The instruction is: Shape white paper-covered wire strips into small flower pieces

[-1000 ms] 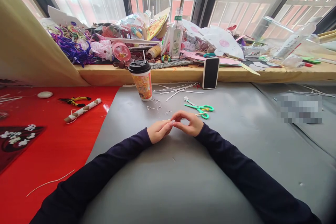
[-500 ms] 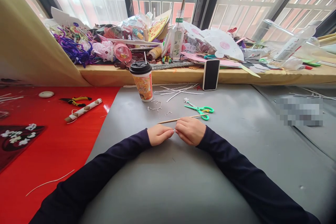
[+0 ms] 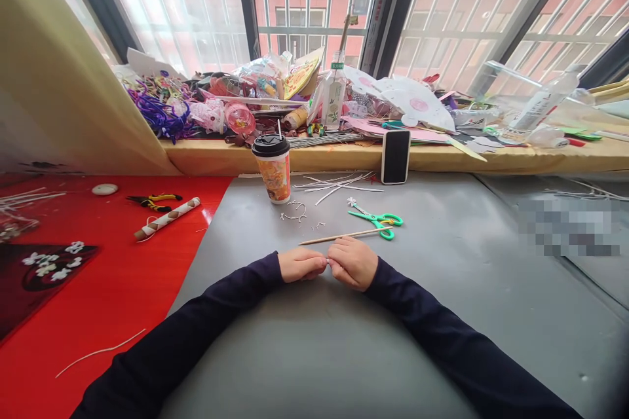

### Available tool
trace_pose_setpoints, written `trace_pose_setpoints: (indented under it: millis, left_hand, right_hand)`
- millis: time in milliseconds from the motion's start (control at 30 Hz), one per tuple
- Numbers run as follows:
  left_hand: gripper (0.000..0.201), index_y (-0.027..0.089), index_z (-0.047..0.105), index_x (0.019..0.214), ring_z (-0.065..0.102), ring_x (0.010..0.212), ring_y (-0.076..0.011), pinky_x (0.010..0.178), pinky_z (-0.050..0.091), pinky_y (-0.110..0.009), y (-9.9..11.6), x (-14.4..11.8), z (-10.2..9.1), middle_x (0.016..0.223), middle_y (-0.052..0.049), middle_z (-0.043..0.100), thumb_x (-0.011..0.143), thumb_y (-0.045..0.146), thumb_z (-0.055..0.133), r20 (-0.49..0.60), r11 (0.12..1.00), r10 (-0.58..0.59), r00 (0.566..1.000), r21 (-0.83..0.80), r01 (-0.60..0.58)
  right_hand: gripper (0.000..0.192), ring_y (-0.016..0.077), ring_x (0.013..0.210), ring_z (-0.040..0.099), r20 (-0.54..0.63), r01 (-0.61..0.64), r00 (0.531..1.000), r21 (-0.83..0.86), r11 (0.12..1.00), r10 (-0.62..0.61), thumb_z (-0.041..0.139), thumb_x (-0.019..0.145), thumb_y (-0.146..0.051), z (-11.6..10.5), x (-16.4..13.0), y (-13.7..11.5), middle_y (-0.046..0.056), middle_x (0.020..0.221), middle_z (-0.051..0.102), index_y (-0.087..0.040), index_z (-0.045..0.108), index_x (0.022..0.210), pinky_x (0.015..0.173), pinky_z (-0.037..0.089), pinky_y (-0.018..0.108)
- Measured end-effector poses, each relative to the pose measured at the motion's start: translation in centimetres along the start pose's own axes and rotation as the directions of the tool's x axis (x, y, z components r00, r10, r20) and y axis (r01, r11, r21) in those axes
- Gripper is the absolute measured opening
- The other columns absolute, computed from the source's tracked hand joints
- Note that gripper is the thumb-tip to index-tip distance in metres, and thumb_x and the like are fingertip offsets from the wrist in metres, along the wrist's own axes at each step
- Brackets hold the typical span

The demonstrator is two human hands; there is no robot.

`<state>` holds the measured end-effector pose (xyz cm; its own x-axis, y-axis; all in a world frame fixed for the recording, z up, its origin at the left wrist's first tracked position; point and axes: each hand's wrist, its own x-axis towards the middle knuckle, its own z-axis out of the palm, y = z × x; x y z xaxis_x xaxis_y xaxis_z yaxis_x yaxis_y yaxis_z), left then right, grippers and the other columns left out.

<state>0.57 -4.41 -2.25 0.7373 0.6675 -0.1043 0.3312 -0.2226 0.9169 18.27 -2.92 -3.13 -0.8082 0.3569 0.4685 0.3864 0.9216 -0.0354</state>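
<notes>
Close together over the grey table mat, my left hand and my right hand are both closed, thumbs against fingers. They pinch a small white strip between them; only a tiny bit of it shows, and the fingers hide the rest. Just beyond my knuckles lies a thin wooden stick, its right end at the green scissors. A small white flower on a stem touches the scissors' tip. Small white curled pieces lie to the left of it.
A lidded paper cup and a propped phone stand at the back, with loose white strips between. On the red surface at left are pliers, a wrapped tube and white flowers. Craft clutter fills the ledge.
The whole view has shifted, so everything sits slightly lower. Both hands stay pinched together, and less of the white strip shows between them.
</notes>
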Motion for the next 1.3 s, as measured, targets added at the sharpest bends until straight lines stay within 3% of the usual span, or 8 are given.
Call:
trace_pose_setpoints:
  millis: [67,167,367,467,667,800,1033,1300]
  left_hand:
    - [0.04,0.016,0.039,0.059,0.032,0.044,-0.0079,0.046,0.029,-0.021,-0.2,0.2,0.4,0.049,0.003,0.038,0.08,0.049,0.026,-0.135,0.985,0.102,0.986,0.15,-0.081]
    - [0.035,0.017,0.044,0.067,0.035,0.047,-0.0096,0.049,0.029,-0.021,-0.6,0.4,0.9,0.052,0.002,0.041,0.082,0.043,0.026,-0.226,0.936,0.192,0.955,0.334,-0.109]
    - [0.023,0.019,0.047,0.079,0.04,0.052,-0.0118,0.053,0.029,-0.022,-0.5,0.2,0.6,0.062,-0.001,0.048,0.082,0.033,0.03,-0.312,0.745,0.184,0.932,0.663,0.075]
    - [0.023,0.018,0.046,0.08,0.042,0.055,-0.0124,0.054,0.03,-0.022,-0.5,0.2,0.2,0.069,-0.003,0.051,0.083,0.031,0.029,-0.278,0.616,0.223,0.934,0.783,0.086]
    - [0.021,0.016,0.044,0.077,0.046,0.059,-0.0141,0.054,0.029,-0.024,-0.9,0.5,-0.2,0.071,-0.005,0.051,0.084,0.024,0.026,-0.234,0.519,0.24,0.942,0.851,0.079]
    - [0.014,0.017,0.042,0.079,0.044,0.053,-0.0131,0.049,0.025,-0.023,-1.4,0.4,-0.2,0.066,-0.004,0.051,0.082,0.02,0.029,-0.221,0.532,0.207,0.953,0.843,0.08]
    - [0.015,0.016,0.043,0.077,0.046,0.051,-0.0136,0.047,0.026,-0.023,-1.2,0.5,-0.5,0.063,-0.004,0.052,0.081,0.017,0.029,-0.19,0.501,0.294,0.937,0.865,0.019]
    - [0.023,0.016,0.041,0.075,0.051,0.048,-0.0141,0.042,0.029,-0.023,-0.8,0.6,-0.9,0.057,-0.003,0.056,0.085,0.024,0.021,-0.135,0.257,0.328,0.935,0.965,0.049]
  right_hand:
    - [0.02,0.0129,0.059,0.038,-0.019,-0.037,0.999,0.0,0.999,0.037,0.031,0.077,-0.018,0.2,-0.1,0.3,0.001,0.059,0.048,-0.018,0.044,0.062,0.061,0.031,0.026]
    - [0.025,0.0129,0.056,0.037,-0.016,-0.092,0.996,0.02,0.996,0.093,0.028,0.08,-0.019,0.4,-0.1,0.5,0.001,0.056,0.046,-0.018,0.042,0.06,0.058,0.032,0.026]
    - [0.026,0.0134,0.059,0.041,0.028,-0.202,0.979,0.091,0.975,0.201,0.024,0.083,-0.02,0.7,-0.1,0.3,0.002,0.06,0.048,-0.019,0.041,0.064,0.057,0.035,0.026]
    - [0.027,0.0128,0.06,0.042,0.042,-0.269,0.963,0.15,0.951,0.266,0.022,0.085,-0.022,0.9,-0.2,0.3,0.002,0.062,0.047,-0.019,0.04,0.066,0.057,0.037,0.025]
    - [0.028,0.0117,0.06,0.043,0.102,-0.345,0.938,0.338,0.876,0.33,0.019,0.087,-0.026,0.8,0.2,0.2,0.001,0.064,0.046,-0.019,0.037,0.067,0.057,0.038,0.025]
    - [0.027,0.0117,0.06,0.043,0.15,-0.341,0.94,0.396,0.853,0.306,0.02,0.087,-0.029,0.7,0.3,0.4,0.001,0.064,0.046,-0.019,0.037,0.068,0.057,0.039,0.025]
    - [0.033,0.0115,0.058,0.04,0.102,-0.364,0.923,0.545,0.756,0.371,0.021,0.086,-0.034,0.7,0.5,0.0,0.0,0.06,0.043,-0.019,0.037,0.061,0.056,0.037,0.025]
    - [0.032,0.009,0.053,0.031,0.163,-0.414,0.866,0.765,0.494,0.473,0.025,0.083,-0.036,1.3,0.8,-0.3,-0.003,0.055,0.033,-0.018,0.034,0.058,0.053,0.03,0.023]
